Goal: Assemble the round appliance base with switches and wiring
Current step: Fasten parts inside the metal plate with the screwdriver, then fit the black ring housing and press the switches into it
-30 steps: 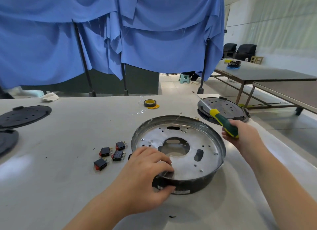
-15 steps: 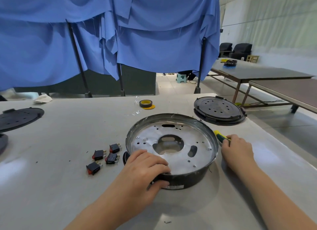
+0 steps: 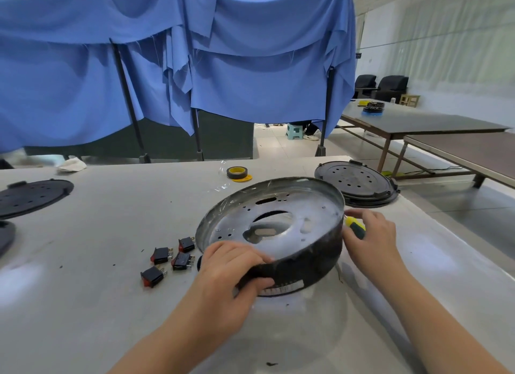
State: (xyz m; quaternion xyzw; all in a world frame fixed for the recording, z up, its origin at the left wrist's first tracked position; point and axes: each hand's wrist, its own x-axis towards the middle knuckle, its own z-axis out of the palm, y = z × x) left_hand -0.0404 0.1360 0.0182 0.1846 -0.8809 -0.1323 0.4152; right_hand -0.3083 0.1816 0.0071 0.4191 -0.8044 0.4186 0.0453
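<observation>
Round metal base tilted up off the table, four black switches just beside.

The round appliance base is shiny silver inside, with a black outer wall and a white label. The four switches are black with red. The screwdriver is yellow and green. The tape roll is black and yellow. The perforated discs are black. The worktop is light grey. The hanging cloth is blue.
</observation>
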